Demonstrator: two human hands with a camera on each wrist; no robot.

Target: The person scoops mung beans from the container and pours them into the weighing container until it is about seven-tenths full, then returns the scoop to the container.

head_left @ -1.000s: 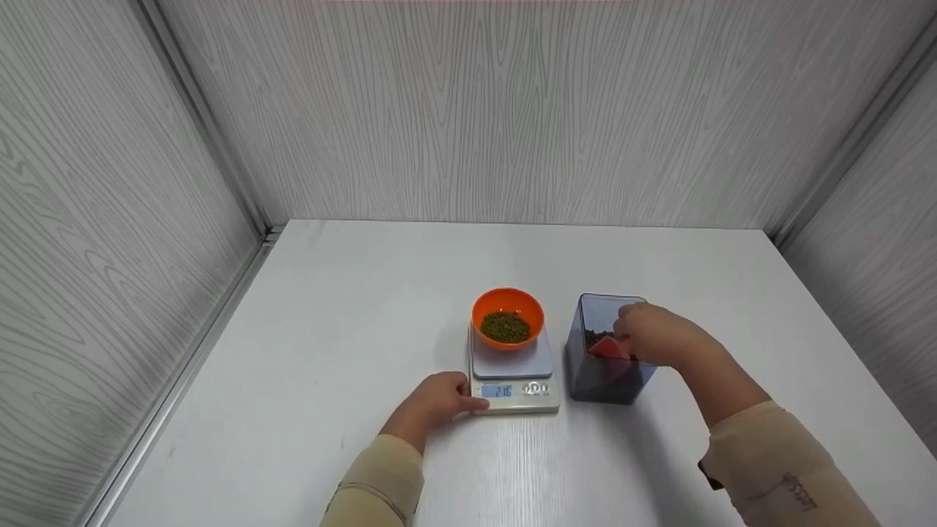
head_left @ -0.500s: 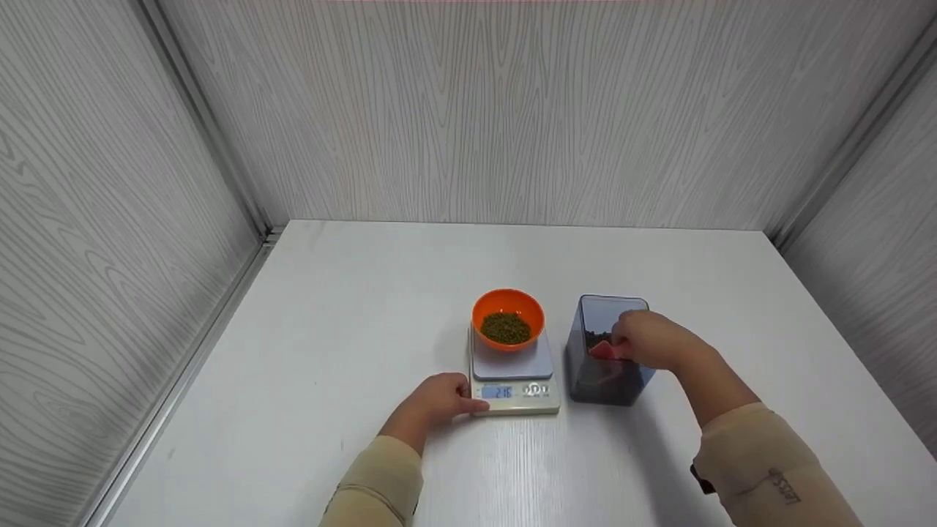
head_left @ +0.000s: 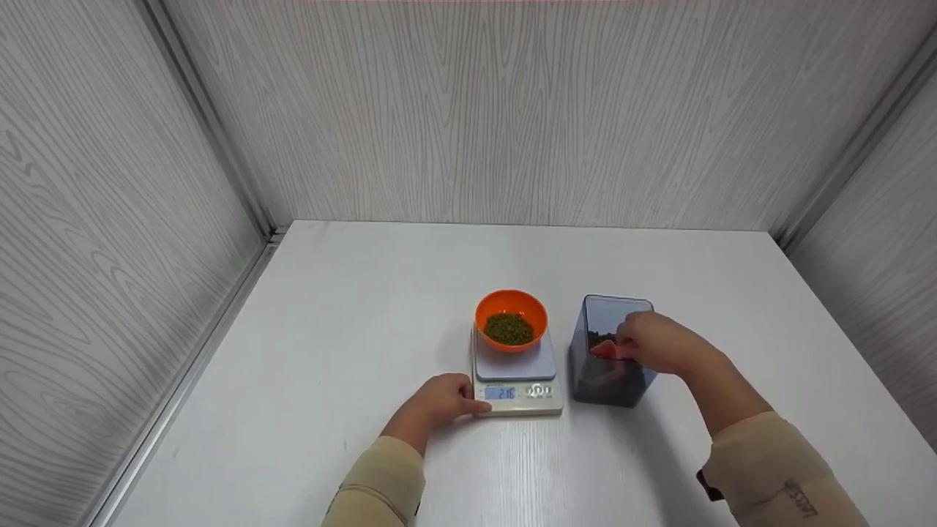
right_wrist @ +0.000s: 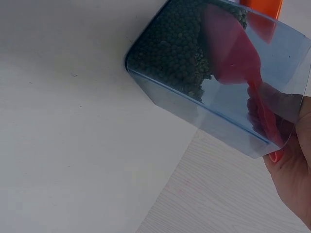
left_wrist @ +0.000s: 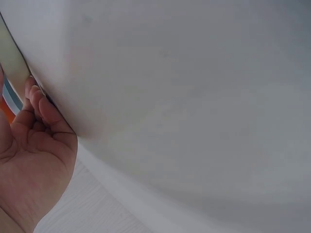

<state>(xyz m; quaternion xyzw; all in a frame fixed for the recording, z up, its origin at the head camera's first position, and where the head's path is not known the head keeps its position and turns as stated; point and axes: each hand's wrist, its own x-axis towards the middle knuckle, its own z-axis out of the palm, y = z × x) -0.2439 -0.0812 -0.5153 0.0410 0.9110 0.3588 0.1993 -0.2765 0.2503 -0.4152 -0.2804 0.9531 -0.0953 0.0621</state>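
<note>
Looks to us like this weighing job is partway through. The orange bowl [head_left: 510, 301] sits on the scale [head_left: 523, 406], with greenish pellets [head_left: 510, 329] covering its bottom, so some portion is in. Just to the right on the bench [head_left: 381, 293], the clear tub [head_left: 607, 388] has plenty more in it. The right hand [head_left: 655, 340] has the red scoop [right_wrist: 235, 53] pinched by its handle, down inside the tub, so we'd guess another scoopful is being gathered and hasn't been tipped in yet. The left hand [head_left: 443, 397] grips the scale's near left corner, thumb on top, fingers curled at the side.

What we can't make out: the display seems to say 216, but any decimal point is too small for us. We also can't tell if the scoop is loaded; its bowl is only clear through the tub wall. The left wrist view cuts off most of the scale.
</note>
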